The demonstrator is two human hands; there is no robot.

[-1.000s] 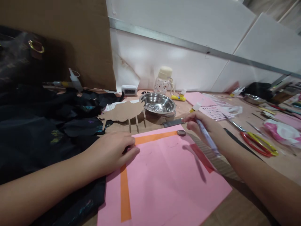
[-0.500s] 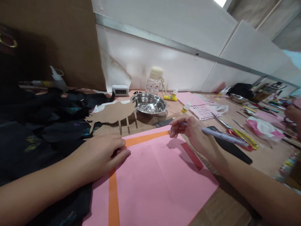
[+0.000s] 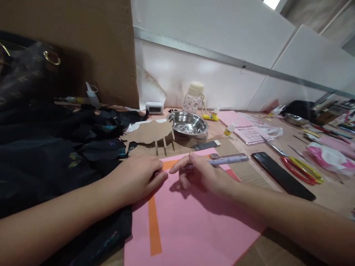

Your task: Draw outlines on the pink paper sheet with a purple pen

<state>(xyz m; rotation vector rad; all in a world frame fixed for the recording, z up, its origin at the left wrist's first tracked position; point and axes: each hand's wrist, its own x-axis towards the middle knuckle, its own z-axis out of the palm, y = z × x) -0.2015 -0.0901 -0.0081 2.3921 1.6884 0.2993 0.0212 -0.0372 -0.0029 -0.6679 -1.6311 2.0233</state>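
Observation:
A pink sheet (image 3: 194,229) with orange strips (image 3: 154,229) along its left and top edges lies before me. My left hand (image 3: 141,175) rests on its upper left corner, fingers curled together, holding nothing that I can see. Over the upper part of the sheet, my right hand (image 3: 201,171) is closed around a pale purple pen (image 3: 229,159), which sticks out to the right. Part of a red strip (image 3: 233,174) shows behind that hand. A small dark grey object (image 3: 214,156) sits at the sheet's top edge.
Behind the sheet are a cardboard animal cutout (image 3: 146,133), a steel bowl (image 3: 187,123) and a bottle (image 3: 193,98). To the right lie a black phone (image 3: 283,175), red-yellow scissors (image 3: 302,170) and a pink booklet (image 3: 246,129). Black fabric (image 3: 55,159) covers the left.
My right hand has moved left with the pen, from the sheet's top right toward my left hand. The camera view has shifted, so the surroundings appear further right.

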